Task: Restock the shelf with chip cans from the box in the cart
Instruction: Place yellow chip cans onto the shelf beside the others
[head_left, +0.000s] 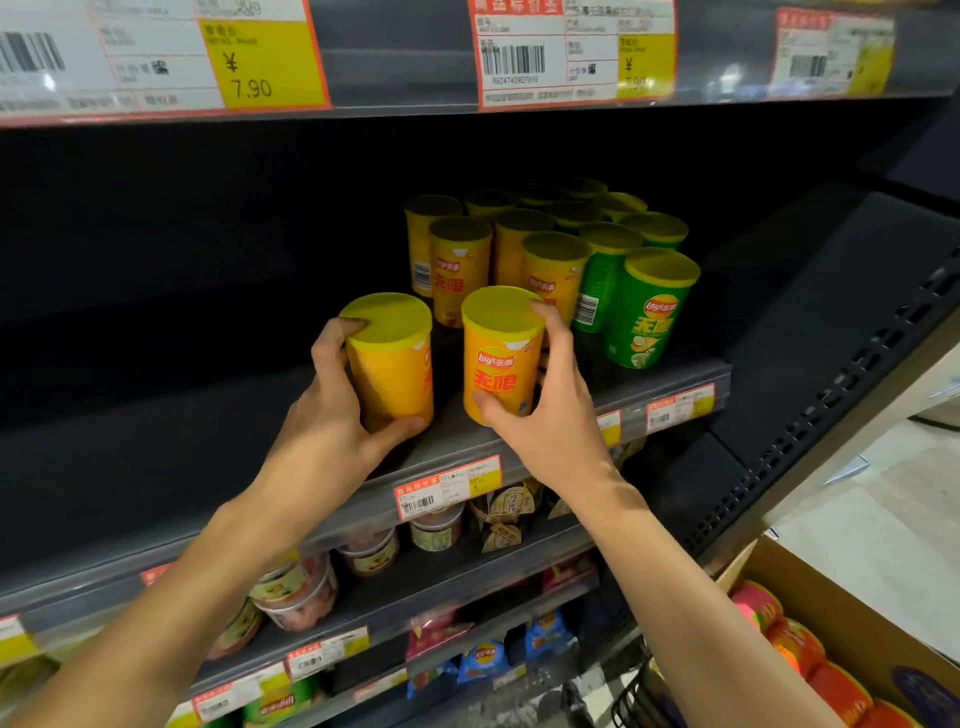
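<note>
Because the shelf (649, 384) is being filled forward from its back rows, both hands bring orange cans to its front edge. The left hand (332, 415) wraps one orange can (392, 369), fingers (337, 332) curled over the lid rim and thumb under its base, apparently tilted. Just beside it, the right hand (550, 410) clamps a second orange can (501, 358) upright, label outward. Farther right stand the green cans (649, 312), and the box (852, 618) lies low at the right corner.
</note>
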